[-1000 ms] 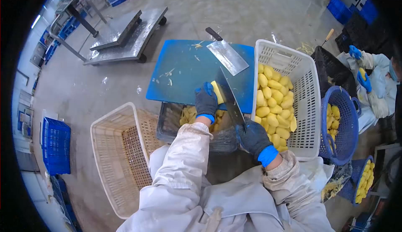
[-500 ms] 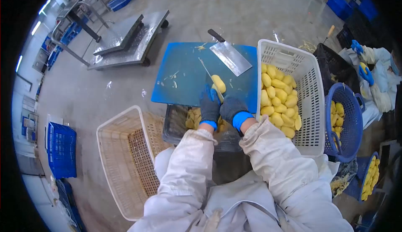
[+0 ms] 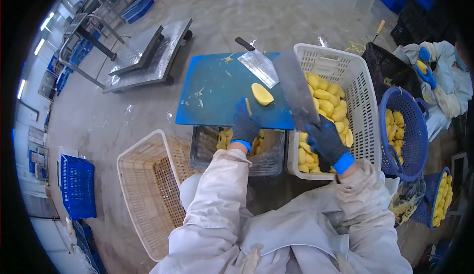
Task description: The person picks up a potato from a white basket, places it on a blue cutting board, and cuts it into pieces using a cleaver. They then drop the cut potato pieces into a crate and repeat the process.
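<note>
My left hand [image 3: 245, 125], in a dark glove with blue, is at the near edge of the blue cutting board [image 3: 212, 88] with a thin yellow potato piece [image 3: 248, 107] at its fingers. Beyond it, a cut potato [image 3: 262, 94] rests on the board, its pale flat face showing. My right hand [image 3: 326, 138] grips a broad-bladed knife [image 3: 295, 84], the blade raised over the board's right edge. A second cleaver [image 3: 260, 66] lies flat near the far edge. Under the board, a dark crate [image 3: 202, 148] holds potato pieces.
Peeled potatoes fill part of the white crate [image 3: 368, 101] at right. Beyond it are a purple basket [image 3: 412, 148] and a co-worker's gloved hands [image 3: 428, 74] with a potato. An off-white crate [image 3: 143, 195] and blue crate [image 3: 78, 185] stand left. A metal platform cart [image 3: 143, 76] is back left.
My right hand has moved right and lifted the knife off the board. The potato there now shows a cut face, and a thin piece is at my left fingers.
</note>
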`<action>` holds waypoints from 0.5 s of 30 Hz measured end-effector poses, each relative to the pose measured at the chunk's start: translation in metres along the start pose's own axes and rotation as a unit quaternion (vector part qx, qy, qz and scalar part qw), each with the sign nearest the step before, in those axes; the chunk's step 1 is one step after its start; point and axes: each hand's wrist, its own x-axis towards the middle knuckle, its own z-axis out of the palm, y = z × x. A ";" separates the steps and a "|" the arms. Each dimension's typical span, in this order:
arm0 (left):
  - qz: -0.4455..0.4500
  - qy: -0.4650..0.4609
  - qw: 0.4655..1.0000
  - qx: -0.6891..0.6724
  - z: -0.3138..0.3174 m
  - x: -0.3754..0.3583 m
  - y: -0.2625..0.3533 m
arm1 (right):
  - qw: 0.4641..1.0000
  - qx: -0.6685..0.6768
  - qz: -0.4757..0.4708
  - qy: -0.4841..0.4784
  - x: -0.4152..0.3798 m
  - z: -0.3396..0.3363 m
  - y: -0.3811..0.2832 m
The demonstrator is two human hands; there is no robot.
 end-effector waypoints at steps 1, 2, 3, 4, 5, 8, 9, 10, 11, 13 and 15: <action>-0.049 -0.024 0.994 -0.098 -0.005 0.005 -0.009 | 0.990 -0.044 -0.137 -0.005 -0.002 -0.015 0.024; -0.097 -0.048 0.975 -0.193 -0.010 0.009 -0.015 | 0.998 0.037 0.047 0.017 -0.022 -0.025 -0.001; -0.096 -0.049 0.976 -0.188 -0.018 0.010 -0.015 | 0.998 0.029 0.050 0.031 -0.032 -0.037 0.006; -0.154 -0.103 0.859 -0.477 -0.029 0.011 -0.012 | 0.994 0.048 0.094 0.034 -0.043 -0.051 0.006; -0.198 -0.143 0.654 -0.715 -0.040 0.012 -0.009 | 0.994 0.057 0.079 0.051 -0.050 -0.064 0.023; -0.217 -0.145 0.567 -0.781 -0.047 0.013 -0.005 | 0.989 0.032 0.115 0.090 -0.074 -0.087 0.037; -0.236 -0.140 0.508 -0.817 -0.049 0.014 -0.001 | 0.987 0.017 0.117 0.108 -0.079 -0.093 0.041; -0.236 -0.139 0.511 -0.815 -0.052 0.015 0.002 | 0.987 0.020 0.116 0.106 -0.082 -0.096 0.042; -0.242 -0.143 0.476 -0.833 -0.058 0.016 0.008 | 0.985 0.021 0.118 0.122 -0.084 -0.098 0.043; -0.250 -0.147 0.444 -0.847 -0.063 0.020 0.010 | 0.983 0.028 0.121 0.137 -0.085 -0.103 0.051; -0.190 -0.194 0.446 -0.853 -0.059 0.030 0.007 | 0.982 0.058 0.120 0.135 -0.085 -0.111 0.057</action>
